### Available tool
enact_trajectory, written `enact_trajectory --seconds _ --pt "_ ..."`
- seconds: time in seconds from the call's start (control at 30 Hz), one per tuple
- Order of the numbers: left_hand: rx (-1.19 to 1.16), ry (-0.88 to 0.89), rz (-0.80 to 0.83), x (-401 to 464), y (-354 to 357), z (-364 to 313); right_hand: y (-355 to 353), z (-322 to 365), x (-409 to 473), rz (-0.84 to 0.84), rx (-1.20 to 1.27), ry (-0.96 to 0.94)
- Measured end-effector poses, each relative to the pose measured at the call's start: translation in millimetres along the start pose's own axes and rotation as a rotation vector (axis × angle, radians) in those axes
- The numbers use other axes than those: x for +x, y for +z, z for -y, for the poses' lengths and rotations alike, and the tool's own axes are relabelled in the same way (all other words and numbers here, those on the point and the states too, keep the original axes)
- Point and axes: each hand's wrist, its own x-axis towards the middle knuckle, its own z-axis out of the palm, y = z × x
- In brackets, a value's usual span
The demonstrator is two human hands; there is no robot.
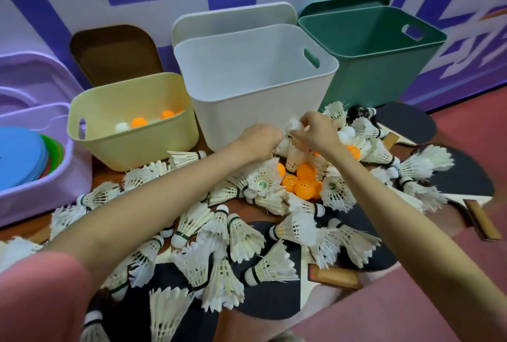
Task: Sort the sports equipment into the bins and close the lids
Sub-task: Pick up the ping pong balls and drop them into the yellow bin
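Head view: high, close, facing forward-down over floor pile toward bins.

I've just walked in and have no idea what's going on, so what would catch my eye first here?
Probably the heap of white shuttlecocks spread across the floor, with a cluster of orange balls in its middle. Behind it stand three open bins: yellow bin, white bin and green bin. Both hands, left hand and right hand, reach into the pile before the white one.

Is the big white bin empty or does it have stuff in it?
Looks empty: the white bin shows only bare inner walls; its bottom is hidden.
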Motion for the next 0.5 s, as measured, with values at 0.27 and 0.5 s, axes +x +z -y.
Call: enact_trajectory --seconds 0.27,0.5 --pt "-0.041 -0.070 0.058 10 5 -1 -11 -6 -7 -0.097 0.017 -0.069" --pt "-0.093 -0.116 0.059 12 16 2 -19 -7 -26 -0.139 0.043 -0.102"
